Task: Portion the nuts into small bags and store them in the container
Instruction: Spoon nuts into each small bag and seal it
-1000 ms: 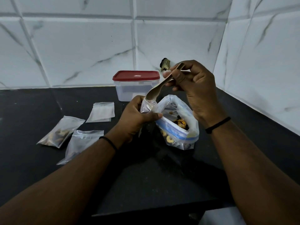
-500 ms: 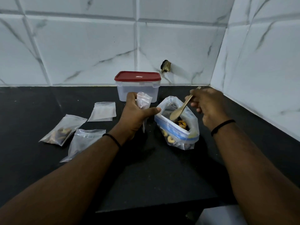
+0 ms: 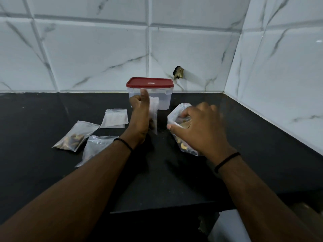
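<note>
My left hand [image 3: 139,119] grips a small clear bag [image 3: 154,110] upright in front of the red-lidded container [image 3: 150,84]; a few nuts show at the bag's bottom. Blurred, my right hand [image 3: 199,130] sits over the mouth of the large zip bag of nuts [image 3: 176,113], fingers bent and thumb stuck out to the left. Part of the spoon [image 3: 185,125] shows under the hand, inside that bag. Whether the fingers hold the spoon is unclear. A small bag with nuts [image 3: 75,137] lies flat at the left.
Two more small clear bags [image 3: 99,147] [image 3: 115,117] lie flat on the black counter [image 3: 35,119] left of my left arm. Tiled walls close off the back and right side. The counter's front edge runs below my forearms.
My right hand dropped from above the small bag down into the large nut bag with the spoon. My left hand turned the small bag upright and moved it toward the container.
</note>
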Tool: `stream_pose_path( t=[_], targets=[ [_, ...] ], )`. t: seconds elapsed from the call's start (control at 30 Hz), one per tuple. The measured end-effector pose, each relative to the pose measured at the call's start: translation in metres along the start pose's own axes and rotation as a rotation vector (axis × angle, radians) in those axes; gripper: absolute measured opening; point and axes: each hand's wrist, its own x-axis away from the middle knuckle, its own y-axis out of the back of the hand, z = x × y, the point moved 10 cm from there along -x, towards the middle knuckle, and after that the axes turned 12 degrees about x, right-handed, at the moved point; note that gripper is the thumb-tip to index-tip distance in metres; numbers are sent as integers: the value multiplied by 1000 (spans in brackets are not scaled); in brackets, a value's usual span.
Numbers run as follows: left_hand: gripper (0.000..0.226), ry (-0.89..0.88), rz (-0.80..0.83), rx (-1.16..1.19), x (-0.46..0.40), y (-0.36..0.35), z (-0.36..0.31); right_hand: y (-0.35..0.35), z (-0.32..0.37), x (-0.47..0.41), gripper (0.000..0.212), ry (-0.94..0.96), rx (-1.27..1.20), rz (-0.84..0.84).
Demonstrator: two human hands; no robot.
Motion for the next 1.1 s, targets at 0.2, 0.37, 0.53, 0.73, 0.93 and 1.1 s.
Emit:
stream_pose_path(
  t=[0.2,0.37,0.53,0.73,0.93,1.1],
  targets=[
    [66,21,-110,17,-6,23,5,-4,-9,-4,24,89,132,36],
    [109,78,-106,-13,-6,25,8,21,-3,-1,22,76,18,-252],
    [125,1,-7,8,-6,16,0,3,51,-15,30,-3,-520,-97],
    [67,6,-31,-39,-4,19,-8,-34,55,-40,15,-146,-836,-69],
    [17,-160,-52,-83,-3,19,-25,-48,40,-41,11,-234,-1139,-47],
    [15,-201,-35,-55,0,23,-37,-40,40,-42,8,-191,-1199,-76]
  ],
)
